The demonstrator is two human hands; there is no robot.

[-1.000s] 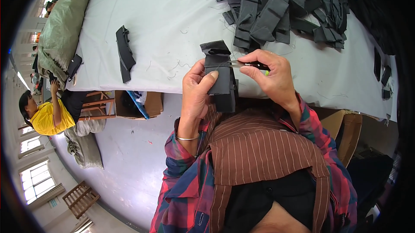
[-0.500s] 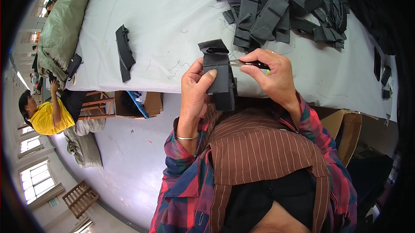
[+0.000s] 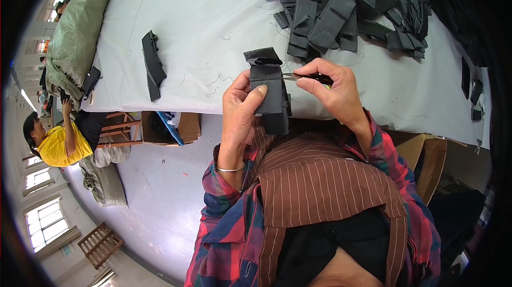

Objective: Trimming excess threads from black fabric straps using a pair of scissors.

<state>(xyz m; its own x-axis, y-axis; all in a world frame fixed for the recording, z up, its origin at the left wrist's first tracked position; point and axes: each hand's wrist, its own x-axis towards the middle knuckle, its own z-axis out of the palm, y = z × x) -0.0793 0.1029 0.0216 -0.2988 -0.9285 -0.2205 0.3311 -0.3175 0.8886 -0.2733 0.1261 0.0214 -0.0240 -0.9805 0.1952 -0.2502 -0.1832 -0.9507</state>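
Note:
My left hand (image 3: 240, 104) grips a folded dark grey fabric strip (image 3: 269, 95), thumb pressed on its front. The strip's upper end folds over and its lower part hangs down over the apron. In my right hand (image 3: 336, 87) is a pair of thread snips (image 3: 314, 77) with dark handles. Their metal tips meet the strip's right edge near a seam, where loose threads stick out. Whether the blades are parted is too small to tell. A large pile of similar dark strips (image 3: 333, 12) lies beyond my hands, at the far right of the table.
The white-covered table (image 3: 186, 36) carries thread bits and another dark strip (image 3: 153, 68) at left. A stuffed green sack (image 3: 80, 31) lies at its left end, near a person in yellow (image 3: 64, 143). Cardboard boxes (image 3: 189, 127) (image 3: 431, 167) stand under the table edge.
Almost nothing differs. Both hands and the strip have shifted very slightly, and the snips remain at the strip's right edge.

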